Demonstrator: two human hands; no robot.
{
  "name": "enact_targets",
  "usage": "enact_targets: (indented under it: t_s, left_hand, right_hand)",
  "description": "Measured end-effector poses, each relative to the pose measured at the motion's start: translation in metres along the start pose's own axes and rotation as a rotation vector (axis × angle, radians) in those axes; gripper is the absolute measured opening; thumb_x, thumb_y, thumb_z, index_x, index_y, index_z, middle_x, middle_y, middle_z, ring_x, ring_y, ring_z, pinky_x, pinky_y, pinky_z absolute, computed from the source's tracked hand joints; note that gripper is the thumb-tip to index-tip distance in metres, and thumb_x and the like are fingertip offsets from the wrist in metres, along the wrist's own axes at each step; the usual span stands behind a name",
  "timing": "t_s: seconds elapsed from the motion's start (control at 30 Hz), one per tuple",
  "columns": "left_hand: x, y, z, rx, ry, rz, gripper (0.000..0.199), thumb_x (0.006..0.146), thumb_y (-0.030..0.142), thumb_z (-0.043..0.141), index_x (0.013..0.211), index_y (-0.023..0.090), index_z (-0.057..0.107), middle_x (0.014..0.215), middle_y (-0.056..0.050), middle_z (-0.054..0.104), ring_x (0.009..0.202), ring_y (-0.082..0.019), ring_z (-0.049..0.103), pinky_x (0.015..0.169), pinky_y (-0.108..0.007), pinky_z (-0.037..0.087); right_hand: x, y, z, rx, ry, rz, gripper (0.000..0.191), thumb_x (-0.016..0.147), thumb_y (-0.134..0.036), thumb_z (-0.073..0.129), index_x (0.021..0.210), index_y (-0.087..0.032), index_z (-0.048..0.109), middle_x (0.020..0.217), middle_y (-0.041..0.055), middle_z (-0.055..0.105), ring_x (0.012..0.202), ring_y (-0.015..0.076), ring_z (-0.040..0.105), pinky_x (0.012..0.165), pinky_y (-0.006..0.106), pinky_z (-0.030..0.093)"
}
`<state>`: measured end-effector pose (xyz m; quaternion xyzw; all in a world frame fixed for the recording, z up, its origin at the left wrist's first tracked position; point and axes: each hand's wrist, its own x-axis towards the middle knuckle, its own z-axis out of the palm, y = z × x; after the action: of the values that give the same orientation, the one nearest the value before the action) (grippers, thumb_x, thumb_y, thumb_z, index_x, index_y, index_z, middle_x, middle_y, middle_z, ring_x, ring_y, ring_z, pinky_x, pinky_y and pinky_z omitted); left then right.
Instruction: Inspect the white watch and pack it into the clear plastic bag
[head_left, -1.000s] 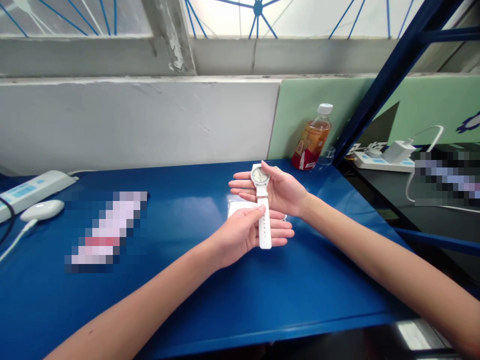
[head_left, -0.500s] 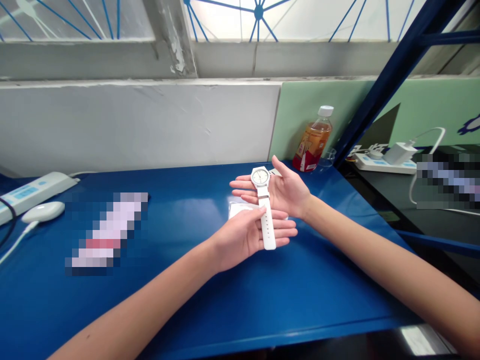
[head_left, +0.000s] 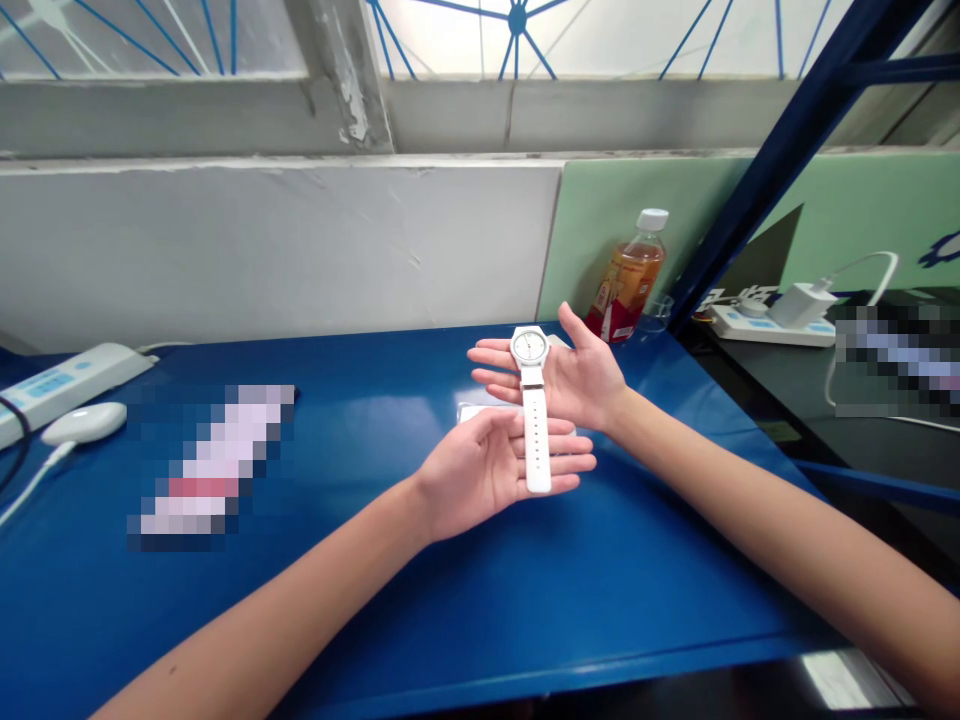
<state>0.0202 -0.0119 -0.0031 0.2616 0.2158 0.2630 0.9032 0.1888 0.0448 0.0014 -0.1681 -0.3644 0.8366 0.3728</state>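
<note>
A white wristwatch (head_left: pixel 535 430) lies lengthwise across both of my hands, its round dial up and its strap hanging toward me. My left hand (head_left: pixel 491 465) is palm up, holding the strap end on its outstretched fingers; the thumb is off the strap. Farther back, my right hand (head_left: pixel 577 375), also palm up with fingers stretched out, carries the watch head and upper strap. Beneath the hands, a flat clear-and-white packet (head_left: pixel 474 411) lies mostly hidden on the blue table (head_left: pixel 360 600). A small pale piece shows behind the watch at the right palm; I cannot make it out.
A bottle of amber drink (head_left: pixel 630 280) stands at the back right near a blue metal post (head_left: pixel 757 170). On the left are a blurred-out flat object (head_left: pixel 221 455), a white power strip (head_left: pixel 75 385) and a white corded device (head_left: pixel 84 424). Another power strip (head_left: pixel 772 328) lies right.
My left thumb has lifted off the strap. The watch head and my right hand have shifted slightly right, and the watch now lies straighter.
</note>
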Motion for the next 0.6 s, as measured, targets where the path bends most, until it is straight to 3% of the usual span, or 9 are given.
enact_targets:
  t_s: [0.33,0.6]
  left_hand:
    - [-0.0012,-0.0005,-0.0020,0.006,-0.036,-0.001,0.040,0.094,0.022,0.040,0.116,-0.001,0.063,0.123,-0.026,0.065,0.122,-0.036,0.060,0.110,-0.050,0.035]
    - [-0.0003,-0.0006,-0.0033,-0.005,-0.039,-0.014,0.040,0.092,0.021,0.042,0.119,-0.002,0.062,0.125,-0.026,0.064,0.121,-0.035,0.060,0.109,-0.049,0.036]
  right_hand:
    - [0.0002,0.0012,0.0000,-0.047,-0.033,-0.014,0.085,0.090,-0.073,0.018,0.129,-0.008,0.055,0.141,0.0180,0.055,0.130,0.0278,0.053,0.114,0.046,0.032]
    - [-0.0009,0.0021,0.0045,-0.018,-0.068,0.006,0.081,0.092,-0.068,0.019,0.131,-0.005,0.052,0.142,0.0189,0.054,0.129,0.0273,0.054,0.115,0.044,0.031]
